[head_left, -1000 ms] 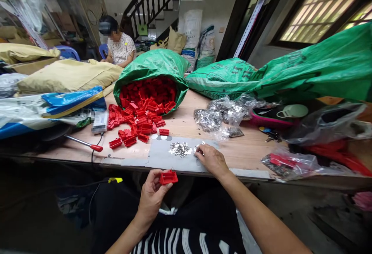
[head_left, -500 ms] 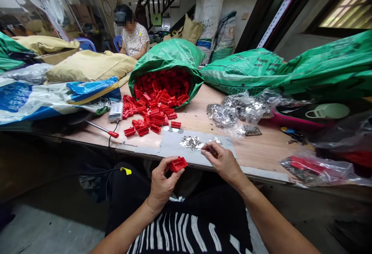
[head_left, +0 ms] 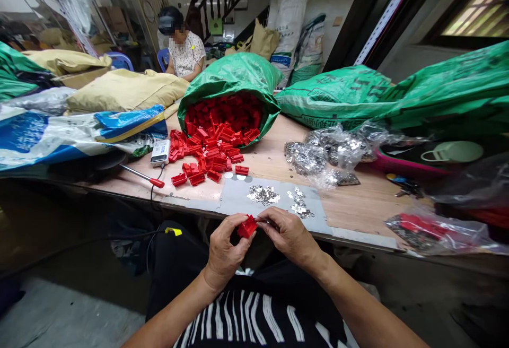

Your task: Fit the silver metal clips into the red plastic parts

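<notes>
My left hand (head_left: 229,244) grips a small red plastic box-shaped part (head_left: 248,226) between thumb and fingers, just off the table's front edge. Close against its right side is my right hand (head_left: 287,233), fingers pinched together. What those fingers hold is too small and covered to make out. Beyond my hands, a grey mat (head_left: 234,198) bears a pile of small shiny metal pieces (head_left: 264,194) and a looser scatter of metal pieces (head_left: 301,203). More red plastic parts (head_left: 214,151) spill from a green woven sack (head_left: 234,72) behind the mat.
Clear bags of metal pieces (head_left: 306,158) lie right of the mat. A bag with red and metal parts (head_left: 433,229) is near the right edge. At left are a red-handled tool (head_left: 143,175) and a white device (head_left: 160,152) with a cable. Another person (head_left: 186,53) sits across the table.
My right hand has moved left from over the metal pieces to the red plastic part. My left hand has tilted the part; the scatter of metal pieces at right is now uncovered.
</notes>
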Demonstrator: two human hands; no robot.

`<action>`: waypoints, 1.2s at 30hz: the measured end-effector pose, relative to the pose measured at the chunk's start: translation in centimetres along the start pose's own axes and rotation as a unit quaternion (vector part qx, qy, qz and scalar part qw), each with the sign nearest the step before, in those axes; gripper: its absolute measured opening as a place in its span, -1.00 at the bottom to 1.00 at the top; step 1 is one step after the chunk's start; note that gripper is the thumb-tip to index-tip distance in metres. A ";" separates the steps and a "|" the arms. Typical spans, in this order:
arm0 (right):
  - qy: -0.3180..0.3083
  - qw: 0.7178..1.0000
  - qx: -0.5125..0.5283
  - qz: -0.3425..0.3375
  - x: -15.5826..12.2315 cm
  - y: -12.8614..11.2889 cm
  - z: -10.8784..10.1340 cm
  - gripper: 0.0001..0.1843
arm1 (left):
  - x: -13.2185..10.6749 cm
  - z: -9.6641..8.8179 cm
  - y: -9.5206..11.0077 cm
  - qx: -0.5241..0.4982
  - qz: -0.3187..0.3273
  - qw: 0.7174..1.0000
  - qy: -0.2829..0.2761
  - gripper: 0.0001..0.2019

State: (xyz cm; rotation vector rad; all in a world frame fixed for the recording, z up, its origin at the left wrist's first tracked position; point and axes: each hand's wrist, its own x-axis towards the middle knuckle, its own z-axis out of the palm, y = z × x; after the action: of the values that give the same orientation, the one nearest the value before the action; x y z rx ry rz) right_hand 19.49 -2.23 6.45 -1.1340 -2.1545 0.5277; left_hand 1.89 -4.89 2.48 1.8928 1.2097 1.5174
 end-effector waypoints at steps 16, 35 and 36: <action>-0.068 0.989 0.123 0.040 0.0 -0.3 -1.1 -0.77 | -0.9 0.3 -0.2 -0.036 -0.007 0.999 0.003 -0.67; -0.081 0.934 0.308 0.163 -0.5 0.8 1.1 -0.72 | -0.8 0.1 0.6 0.015 0.071 0.997 -0.025 -0.63; -0.081 0.929 0.318 0.169 -0.8 0.8 1.4 -0.71 | -0.8 0.1 0.6 0.017 0.080 0.996 -0.028 -0.62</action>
State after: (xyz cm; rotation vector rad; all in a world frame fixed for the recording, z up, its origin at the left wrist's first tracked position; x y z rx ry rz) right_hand 19.34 -2.49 4.72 -1.1006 -1.6983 1.3989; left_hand 2.19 -5.88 2.44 2.0846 1.0875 1.5213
